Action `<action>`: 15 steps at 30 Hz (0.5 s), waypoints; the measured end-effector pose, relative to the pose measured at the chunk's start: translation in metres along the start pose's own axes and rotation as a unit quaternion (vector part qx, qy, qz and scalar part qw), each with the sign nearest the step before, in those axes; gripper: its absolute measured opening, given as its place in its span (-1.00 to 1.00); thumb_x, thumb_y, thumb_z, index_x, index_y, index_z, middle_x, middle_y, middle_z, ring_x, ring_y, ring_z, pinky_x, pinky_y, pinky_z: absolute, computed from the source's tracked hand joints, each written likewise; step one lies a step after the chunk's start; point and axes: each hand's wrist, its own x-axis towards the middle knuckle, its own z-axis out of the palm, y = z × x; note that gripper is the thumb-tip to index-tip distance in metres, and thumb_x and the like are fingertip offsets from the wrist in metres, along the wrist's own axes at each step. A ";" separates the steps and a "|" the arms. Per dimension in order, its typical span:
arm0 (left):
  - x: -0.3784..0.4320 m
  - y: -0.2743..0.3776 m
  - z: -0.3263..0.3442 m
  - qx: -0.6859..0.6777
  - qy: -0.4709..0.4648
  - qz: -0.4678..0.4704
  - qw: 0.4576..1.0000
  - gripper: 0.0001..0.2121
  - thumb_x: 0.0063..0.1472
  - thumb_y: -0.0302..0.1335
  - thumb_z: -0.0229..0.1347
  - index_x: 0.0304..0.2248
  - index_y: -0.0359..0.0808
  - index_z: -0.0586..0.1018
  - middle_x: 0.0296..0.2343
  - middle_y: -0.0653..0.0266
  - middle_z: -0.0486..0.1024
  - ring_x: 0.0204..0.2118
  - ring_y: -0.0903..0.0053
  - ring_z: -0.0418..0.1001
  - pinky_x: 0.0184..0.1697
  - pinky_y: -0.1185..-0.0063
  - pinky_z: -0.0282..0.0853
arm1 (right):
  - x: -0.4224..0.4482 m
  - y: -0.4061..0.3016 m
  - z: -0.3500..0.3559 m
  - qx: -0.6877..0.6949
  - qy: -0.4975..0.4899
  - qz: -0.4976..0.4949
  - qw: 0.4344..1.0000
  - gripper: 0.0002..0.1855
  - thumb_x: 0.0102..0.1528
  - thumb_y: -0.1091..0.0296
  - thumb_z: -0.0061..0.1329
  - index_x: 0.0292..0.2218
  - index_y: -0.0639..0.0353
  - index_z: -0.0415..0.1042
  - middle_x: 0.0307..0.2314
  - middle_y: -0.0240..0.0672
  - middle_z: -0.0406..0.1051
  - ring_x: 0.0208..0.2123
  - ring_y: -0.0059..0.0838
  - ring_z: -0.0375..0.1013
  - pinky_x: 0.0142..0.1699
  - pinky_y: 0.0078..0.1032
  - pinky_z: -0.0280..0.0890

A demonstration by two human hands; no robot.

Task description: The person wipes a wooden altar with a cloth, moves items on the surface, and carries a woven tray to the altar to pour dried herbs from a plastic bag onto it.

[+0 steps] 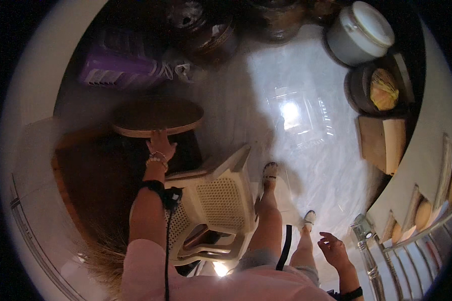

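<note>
My left hand (162,146) reaches forward with fingers spread, its fingertips at the near rim of a round wooden board or stool top (158,114). The board has a dark upper face and a lighter edge; what supports it is hidden in shadow. Whether the fingers press on the rim or only hover by it is hard to see. Beside my left forearm stands a beige plastic armchair (222,203) with a perforated seat or back. On the other side, my right hand (333,250) hangs low near a metal railing, fingers loosely bent and apart, holding nothing.
A purple plastic basket or crate (120,69) stands at the far left, near dark jars (214,41). Along the right are a lidded white bucket (358,35), a dark pot (361,88), a cardboard box (380,141) and the stair railing (373,259). Broom bristles (105,259) show lower left.
</note>
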 end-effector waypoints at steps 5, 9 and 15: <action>0.080 -0.081 0.059 0.008 -0.023 0.025 0.999 -0.31 0.02 -0.13 0.02 0.09 -0.05 -0.03 0.08 0.25 -0.14 0.14 0.28 -0.21 0.08 0.11 -0.14 | 0.039 -0.035 -0.007 -0.091 0.096 -0.080 0.988 -0.69 -0.07 0.44 -0.06 -0.22 0.26 0.30 -0.36 -0.14 0.37 -0.48 -0.38 0.42 -0.40 -0.49 0.31; 0.069 -0.066 0.010 0.165 -0.172 -0.035 0.971 -0.33 0.02 -0.13 0.02 0.08 -0.03 0.00 0.09 0.31 -0.15 0.14 0.32 -0.20 0.12 0.15 -0.23 | 0.046 -0.030 -0.006 -0.044 0.097 -0.072 0.992 -0.65 -0.08 0.45 -0.05 -0.19 0.20 0.30 -0.38 -0.16 0.37 -0.48 -0.38 0.41 -0.40 -0.50 0.32; 0.066 -0.073 0.018 0.158 -0.156 -0.005 0.975 -0.44 0.07 -0.28 -0.01 0.06 -0.06 0.07 0.06 0.26 -0.05 0.11 0.29 -0.11 0.14 0.20 -0.23 | 0.042 -0.025 0.006 -0.094 0.054 -0.036 0.993 -0.64 -0.08 0.41 -0.03 -0.18 0.17 0.30 -0.40 -0.19 0.38 -0.51 -0.39 0.41 -0.41 -0.51 0.32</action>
